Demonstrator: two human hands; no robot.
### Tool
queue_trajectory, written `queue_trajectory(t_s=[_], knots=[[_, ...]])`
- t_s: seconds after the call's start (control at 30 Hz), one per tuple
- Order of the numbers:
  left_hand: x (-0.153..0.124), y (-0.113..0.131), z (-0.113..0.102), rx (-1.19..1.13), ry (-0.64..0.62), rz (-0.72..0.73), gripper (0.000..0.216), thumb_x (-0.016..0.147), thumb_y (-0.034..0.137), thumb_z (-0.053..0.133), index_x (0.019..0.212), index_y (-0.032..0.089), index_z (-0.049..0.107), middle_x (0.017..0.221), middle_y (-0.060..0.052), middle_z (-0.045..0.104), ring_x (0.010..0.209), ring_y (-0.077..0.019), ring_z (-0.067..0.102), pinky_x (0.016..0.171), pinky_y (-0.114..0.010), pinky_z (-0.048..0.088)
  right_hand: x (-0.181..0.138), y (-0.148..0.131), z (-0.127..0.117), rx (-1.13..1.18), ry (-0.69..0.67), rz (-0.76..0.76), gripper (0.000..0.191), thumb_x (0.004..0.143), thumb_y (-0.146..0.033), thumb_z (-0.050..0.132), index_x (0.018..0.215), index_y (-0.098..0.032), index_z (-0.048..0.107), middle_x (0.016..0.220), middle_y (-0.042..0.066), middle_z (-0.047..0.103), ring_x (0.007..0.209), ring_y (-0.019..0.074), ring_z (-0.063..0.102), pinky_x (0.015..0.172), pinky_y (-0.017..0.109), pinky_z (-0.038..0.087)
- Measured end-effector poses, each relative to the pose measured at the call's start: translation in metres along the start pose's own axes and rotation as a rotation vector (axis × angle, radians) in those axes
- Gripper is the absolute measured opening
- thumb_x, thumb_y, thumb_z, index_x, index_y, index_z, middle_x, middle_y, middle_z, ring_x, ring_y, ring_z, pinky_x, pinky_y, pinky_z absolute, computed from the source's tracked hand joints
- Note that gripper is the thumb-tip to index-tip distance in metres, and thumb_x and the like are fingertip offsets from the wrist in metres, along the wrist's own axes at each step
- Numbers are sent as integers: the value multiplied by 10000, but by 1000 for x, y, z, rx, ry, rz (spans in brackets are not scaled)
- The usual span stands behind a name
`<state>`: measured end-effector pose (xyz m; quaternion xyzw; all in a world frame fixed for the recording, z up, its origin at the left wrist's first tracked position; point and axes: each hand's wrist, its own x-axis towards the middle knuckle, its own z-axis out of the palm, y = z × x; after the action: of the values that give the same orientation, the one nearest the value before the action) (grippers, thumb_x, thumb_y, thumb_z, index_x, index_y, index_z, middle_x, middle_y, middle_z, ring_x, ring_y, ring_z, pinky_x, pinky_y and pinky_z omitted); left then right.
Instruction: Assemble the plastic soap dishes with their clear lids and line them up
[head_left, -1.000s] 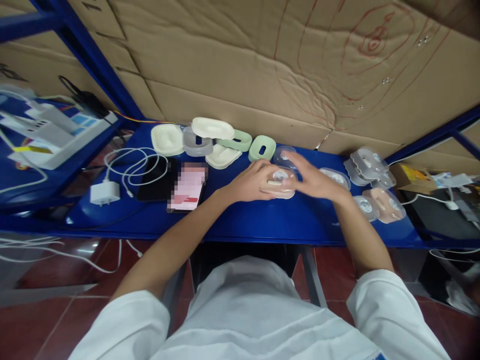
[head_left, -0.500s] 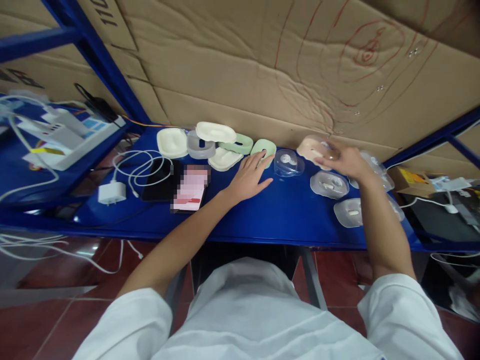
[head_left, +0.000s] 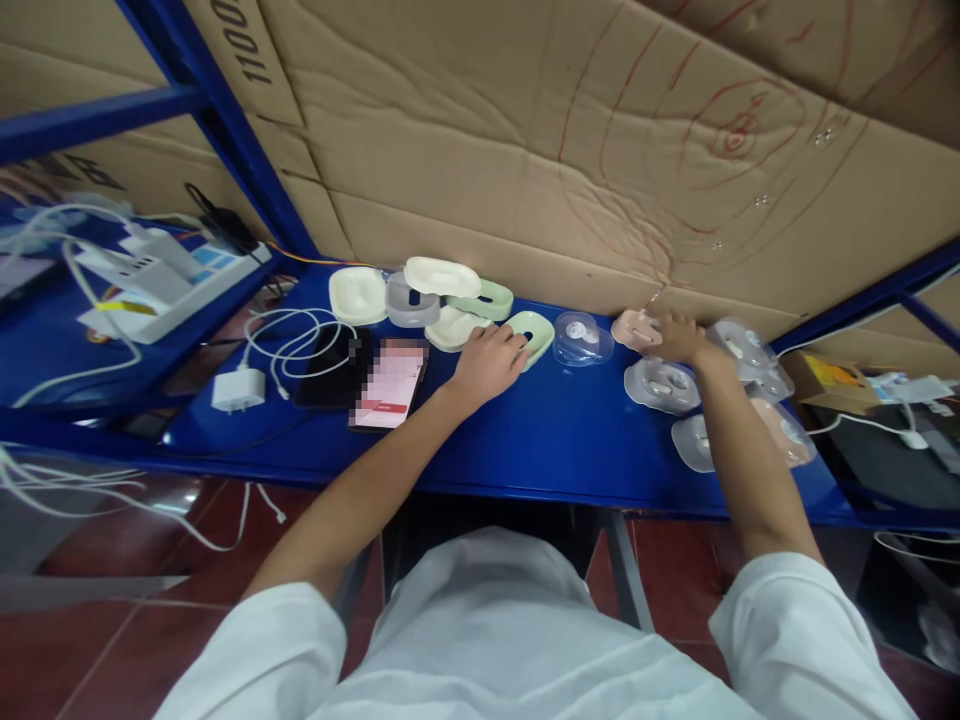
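My left hand (head_left: pixel 489 366) rests at the near left edge of a light-green oval plastic dish (head_left: pixel 541 328) with a dark slot. Its fingers are bent together over the rim, closed on it. Farther right, my right hand (head_left: pixel 681 340) reaches down beside a peach plastic dish (head_left: pixel 631 328), covering its right end; these fingers are blurred and partly hidden. A clear plastic shell (head_left: pixel 582 340) with a round label lies between the two dishes. Below the right hand sits another clear shell (head_left: pixel 660 386) holding a small white piece.
Cream dishes (head_left: pixel 358 294), a grey dish (head_left: pixel 412 308) and another green dish are grouped at the back left. A phone (head_left: pixel 391 385), white charger (head_left: pixel 238 388) and coiled cable lie left. More clear shells (head_left: pixel 742 345) sit right. Cardboard (head_left: pixel 465 150) walls the back.
My left hand's spread fingers have bent in at the green dish's edge. My right hand has lowered beside the peach dish; the clear piece seen in it earlier is no longer visible there.
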<state>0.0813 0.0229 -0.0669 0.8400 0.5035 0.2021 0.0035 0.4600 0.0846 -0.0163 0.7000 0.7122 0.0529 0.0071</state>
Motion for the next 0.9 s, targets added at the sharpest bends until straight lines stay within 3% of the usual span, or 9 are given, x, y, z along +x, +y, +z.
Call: queue_trajectory(t_s=[0.1,0.2,0.27,0.37,0.53,0.63,0.73,0.83,0.9], knots=[[1,-8,-6,26,48,-133,406,1071,212,374,1304,126,696,1278,-225,691,1230,-397,637,1044,-545,442,-22,-47,6,122,76,-243,653,1065,-539,555,1594,-160,508,1624,248,515,1492,413,497,1175,615,413],[-1,-14,-5,52,9,-294,437,1062,221,370,1387,107,639,1360,-261,650,1296,-451,602,1099,-623,391,-53,-110,22,255,172,-527,615,1094,-571,470,1588,-208,522,1673,186,485,1542,385,458,1242,618,380],[-2,-14,-2,46,-49,-331,440,1056,222,376,1406,125,624,1359,-252,657,1279,-451,622,1101,-643,389,-71,-146,36,271,191,-628,624,1097,-553,475,1633,-232,467,1720,158,428,1582,373,407,1279,623,335],[-4,-10,2,13,-100,-292,481,1035,171,378,1477,161,567,1357,-222,669,1255,-416,655,1078,-610,426,-84,-175,54,288,202,-691,575,1115,-449,472,1648,-235,446,1663,152,510,1555,336,449,1288,593,314],[-5,-5,2,-54,-168,-237,547,985,127,427,1526,137,512,1371,-251,648,1288,-453,641,1083,-663,431,-82,-169,65,371,247,-646,442,1125,-346,460,1534,-257,601,1443,127,701,1379,310,608,1154,521,431],[-5,-8,2,-114,-197,-193,588,924,88,487,1510,118,518,1393,-273,635,1317,-479,621,1081,-688,445,-79,-160,64,460,313,-584,398,1126,-398,481,1446,-271,679,1358,105,751,1290,301,656,1105,496,469],[-2,-14,3,-211,-219,-118,686,878,60,540,1553,146,455,1332,-221,688,1278,-412,661,1081,-604,502,-77,-157,63,555,399,-527,417,1109,-505,516,1376,-260,720,1323,107,768,1247,306,676,1086,497,492],[0,-19,6,-332,-249,-33,861,848,51,590,1646,185,296,1185,-123,749,1125,-301,729,1019,-458,577,-76,-156,65,611,450,-521,439,1081,-578,554,1316,-260,744,1261,105,789,1192,306,701,1089,510,494],[0,-22,10,-427,-255,18,963,848,82,629,1691,198,179,1200,-111,742,1080,-271,740,998,-423,599,-77,-157,67,626,470,-522,453,1055,-614,588,1293,-264,750,1221,104,796,1163,309,710,1084,514,500]])
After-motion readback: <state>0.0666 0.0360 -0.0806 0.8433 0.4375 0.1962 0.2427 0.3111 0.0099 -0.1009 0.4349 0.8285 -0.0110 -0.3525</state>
